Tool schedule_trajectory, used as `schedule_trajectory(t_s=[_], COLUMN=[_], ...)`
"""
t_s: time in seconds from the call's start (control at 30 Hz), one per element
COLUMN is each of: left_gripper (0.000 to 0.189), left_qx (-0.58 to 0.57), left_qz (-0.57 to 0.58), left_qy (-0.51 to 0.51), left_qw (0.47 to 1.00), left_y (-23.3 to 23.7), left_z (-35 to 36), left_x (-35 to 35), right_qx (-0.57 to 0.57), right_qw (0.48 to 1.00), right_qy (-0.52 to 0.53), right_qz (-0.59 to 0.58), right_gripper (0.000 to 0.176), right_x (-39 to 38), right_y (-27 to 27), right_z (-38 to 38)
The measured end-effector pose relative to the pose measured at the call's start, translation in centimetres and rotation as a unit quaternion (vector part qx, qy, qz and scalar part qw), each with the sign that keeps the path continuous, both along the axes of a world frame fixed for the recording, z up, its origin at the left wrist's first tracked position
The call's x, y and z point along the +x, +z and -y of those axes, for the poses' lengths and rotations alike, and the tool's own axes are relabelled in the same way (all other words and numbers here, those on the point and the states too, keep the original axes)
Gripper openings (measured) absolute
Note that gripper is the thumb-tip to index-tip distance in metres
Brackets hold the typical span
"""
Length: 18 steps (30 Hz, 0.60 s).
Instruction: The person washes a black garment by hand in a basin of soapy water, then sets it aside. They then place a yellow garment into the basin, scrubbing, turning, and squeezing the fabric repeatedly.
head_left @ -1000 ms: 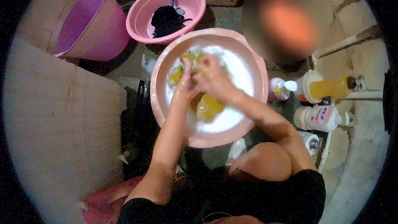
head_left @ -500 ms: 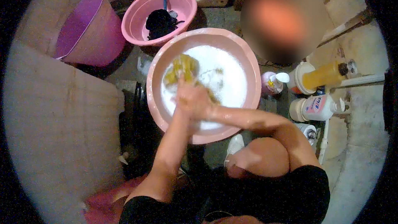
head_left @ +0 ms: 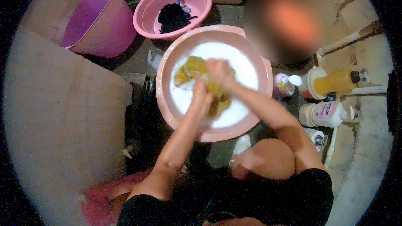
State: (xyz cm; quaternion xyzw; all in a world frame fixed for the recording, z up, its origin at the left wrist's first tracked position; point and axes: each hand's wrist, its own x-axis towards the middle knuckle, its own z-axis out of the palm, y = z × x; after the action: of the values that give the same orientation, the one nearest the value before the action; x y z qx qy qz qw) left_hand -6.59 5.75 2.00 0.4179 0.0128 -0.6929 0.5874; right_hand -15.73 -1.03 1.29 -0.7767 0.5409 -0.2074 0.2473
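A yellow-green cloth (head_left: 193, 68) lies bunched in white suds (head_left: 245, 75) inside a large pink basin (head_left: 162, 88). My left hand (head_left: 202, 91) grips the middle of the cloth from the near side. Against it, a little farther and to the right, my right hand (head_left: 222, 72) is closed on the same cloth, its fingers blurred by motion. Part of the cloth hangs below the hands into the foam.
Behind stands a smaller pink basin (head_left: 144, 6) holding dark cloth (head_left: 173, 18) and a blue hose. A purple bucket (head_left: 111, 29) is at the left. Bottles, including a pump bottle (head_left: 328, 114), line the right wall. A blurred round patch covers the upper right.
My hands have moved apart from their overlapped position, the right one up and farther into the basin. More cloth shows between and below them. The whole view has shifted slightly.
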Motion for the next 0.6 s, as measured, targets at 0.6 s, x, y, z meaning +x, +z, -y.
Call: schedule_trajectory(t_s=[0.6], left_gripper=[0.049], left_qx=[-0.17], left_qz=[0.268], left_qy=[-0.03], left_qw=[0.948], left_y=[2.2], left_z=[5.2], left_x=[5.6], right_qx=[0.054], right_qw=[0.984], right_qy=[-0.131], right_qz=[0.106], right_gripper=[0.032], right_x=[-5.0], right_y=[-2.9], right_z=[5.1])
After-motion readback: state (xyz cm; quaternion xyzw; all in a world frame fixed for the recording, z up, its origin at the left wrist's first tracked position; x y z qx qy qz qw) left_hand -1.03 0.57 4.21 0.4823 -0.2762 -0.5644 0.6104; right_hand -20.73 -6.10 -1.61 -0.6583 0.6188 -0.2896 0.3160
